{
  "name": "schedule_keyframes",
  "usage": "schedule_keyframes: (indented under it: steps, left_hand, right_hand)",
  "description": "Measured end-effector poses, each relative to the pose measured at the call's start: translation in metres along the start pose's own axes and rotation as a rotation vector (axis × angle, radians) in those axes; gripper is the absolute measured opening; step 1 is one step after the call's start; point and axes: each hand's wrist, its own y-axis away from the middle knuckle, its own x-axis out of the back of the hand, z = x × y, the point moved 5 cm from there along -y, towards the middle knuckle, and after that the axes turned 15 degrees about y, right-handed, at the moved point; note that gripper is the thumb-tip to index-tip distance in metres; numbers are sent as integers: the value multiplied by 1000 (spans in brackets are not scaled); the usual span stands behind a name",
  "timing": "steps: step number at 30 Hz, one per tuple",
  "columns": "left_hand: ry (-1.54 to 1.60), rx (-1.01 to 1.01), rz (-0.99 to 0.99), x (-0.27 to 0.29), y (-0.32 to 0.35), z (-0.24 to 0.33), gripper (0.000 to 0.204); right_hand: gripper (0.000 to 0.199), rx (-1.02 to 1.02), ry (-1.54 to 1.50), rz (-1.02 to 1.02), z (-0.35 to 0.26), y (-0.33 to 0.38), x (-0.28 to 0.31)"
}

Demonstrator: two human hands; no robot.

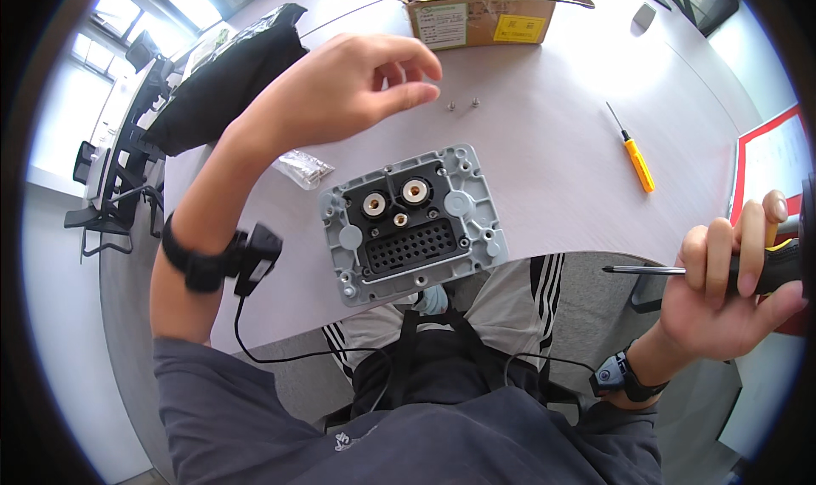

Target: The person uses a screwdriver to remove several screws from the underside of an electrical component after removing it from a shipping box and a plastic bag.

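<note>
My left hand (361, 90) hovers over the far side of the table, its fingers loosely curled. A gap shows between thumb and index finger, and nothing is visible between them. Just right of its fingertips, two small screws (463, 104) stand on the tabletop. In my right hand (718, 294), off the table's right edge, is a screwdriver (642, 270) with a black and yellow handle; its metal shaft points left. Near the front edge lies a grey metal housing (460, 203) with a black connector block (412, 247), two large round terminals and a smaller brass one.
A second screwdriver (639, 166), yellow-handled, lies on the table's right side. At the back stands an open cardboard box (476, 26). A black plastic bag (234, 81) and a small clear bag of parts (303, 169) are on the left. Cables run from both wrist straps.
</note>
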Motion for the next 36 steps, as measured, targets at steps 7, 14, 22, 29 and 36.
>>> schedule_keyframes:
  steps: [7,14,22,29,36]
  left_hand:
    - [170,-46,155,-6,87,6,23]
    - [647,163,224,-39,130,-26,36]
    - [1117,100,447,-58,134,-42,27]
    - [1183,172,348,-67,136,-42,33]
    - [1290,279,312,-71,137,-46,37]
  right_hand:
    - [85,88,-276,-280,21,-28,-39]
    - [76,34,-307,-40,27,-50,-105]
    - [70,-10,-197,-278,47,-47,-125]
    - [60,-41,-130,-321,69,-44,-144]
    - [57,-52,-49,-331,75,-44,-149]
